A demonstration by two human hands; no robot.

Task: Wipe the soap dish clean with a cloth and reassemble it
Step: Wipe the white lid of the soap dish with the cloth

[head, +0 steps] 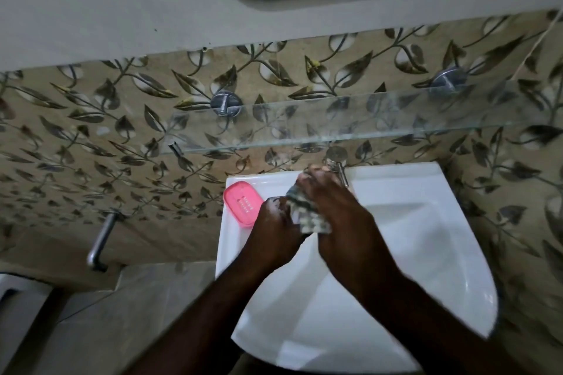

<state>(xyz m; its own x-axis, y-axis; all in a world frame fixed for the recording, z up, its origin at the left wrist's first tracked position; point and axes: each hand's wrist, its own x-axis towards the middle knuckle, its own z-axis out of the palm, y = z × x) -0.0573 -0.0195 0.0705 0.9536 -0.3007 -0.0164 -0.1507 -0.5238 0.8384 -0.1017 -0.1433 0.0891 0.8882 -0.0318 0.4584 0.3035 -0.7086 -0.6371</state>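
Your right hand (pixel 332 207) wraps its fingers round the cloth (pixel 309 216) over the sink (pixel 411 222), likely bunching it to wipe; left hand (pixel 275 222) curls beside it, hold unclear. Dish (pixel 242 203) waits centre-left.

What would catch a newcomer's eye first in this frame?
The pink soap dish on the back left ledge of the white sink stands out most. Over the basin, the right hand grips a checked cloth, with the left hand against it. A glass shelf runs above.
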